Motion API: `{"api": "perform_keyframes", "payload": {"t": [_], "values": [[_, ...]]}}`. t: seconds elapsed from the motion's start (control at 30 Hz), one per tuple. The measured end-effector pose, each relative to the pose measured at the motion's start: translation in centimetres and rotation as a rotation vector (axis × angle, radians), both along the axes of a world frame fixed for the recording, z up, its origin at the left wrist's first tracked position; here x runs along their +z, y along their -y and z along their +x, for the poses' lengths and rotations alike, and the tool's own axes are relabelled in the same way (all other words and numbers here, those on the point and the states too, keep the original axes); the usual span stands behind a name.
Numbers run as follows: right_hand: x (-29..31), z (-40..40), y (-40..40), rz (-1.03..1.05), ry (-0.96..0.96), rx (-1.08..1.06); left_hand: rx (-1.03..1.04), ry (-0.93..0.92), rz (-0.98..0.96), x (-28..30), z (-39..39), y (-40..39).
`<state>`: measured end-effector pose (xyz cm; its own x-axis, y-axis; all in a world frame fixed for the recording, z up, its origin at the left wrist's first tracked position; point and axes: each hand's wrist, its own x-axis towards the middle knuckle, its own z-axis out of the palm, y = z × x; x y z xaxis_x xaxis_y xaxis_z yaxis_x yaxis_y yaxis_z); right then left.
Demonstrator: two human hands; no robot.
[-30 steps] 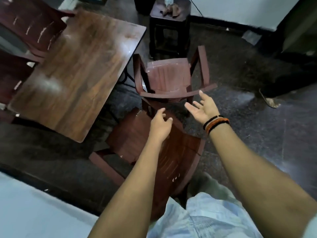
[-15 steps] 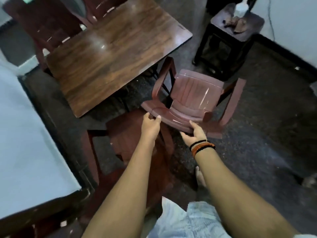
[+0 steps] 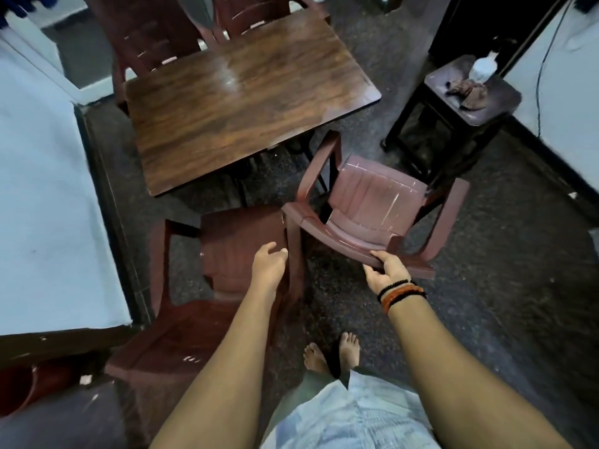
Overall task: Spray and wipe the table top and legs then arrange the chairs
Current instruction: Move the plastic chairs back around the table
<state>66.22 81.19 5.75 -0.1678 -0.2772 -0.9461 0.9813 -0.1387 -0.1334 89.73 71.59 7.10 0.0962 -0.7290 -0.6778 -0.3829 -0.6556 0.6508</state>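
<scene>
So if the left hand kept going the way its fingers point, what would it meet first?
Probably the seat of the nearer chair, which lies just beyond the left hand; past that comes the table. Depth is hard to judge here.

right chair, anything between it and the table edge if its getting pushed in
Nothing visible on the floor between the right chair and the table. The right hand grips its backrest. The left chair stands close beside it, their sides nearly touching, so it could catch.
</scene>
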Motion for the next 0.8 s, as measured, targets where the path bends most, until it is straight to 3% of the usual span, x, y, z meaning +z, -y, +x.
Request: {"api": "perform_keyframes", "payload": {"t": [0.27, 0.4, 0.6, 0.8], "values": [[0.6, -8.3, -8.1, 0.066, -0.156, 0.216, 0.132, 0.095, -0.094, 0.0, 1.6, -3.1], [-1.4, -12.0, -11.4, 0.124, -0.179, 0.328, 0.307, 0.267, -0.097, -0.4, 4.0, -5.0], [-2.0, -17.9, -12.6, 0.143, -0.215, 0.552, 0.513, 0.474, -0.052, -0.6, 6.0, -8.7], [-3.0, -23.3, -12.9, 0.189, -0.227, 0.723, 0.546, 0.572, -0.097, -0.4, 2.8, -12.2]]}}
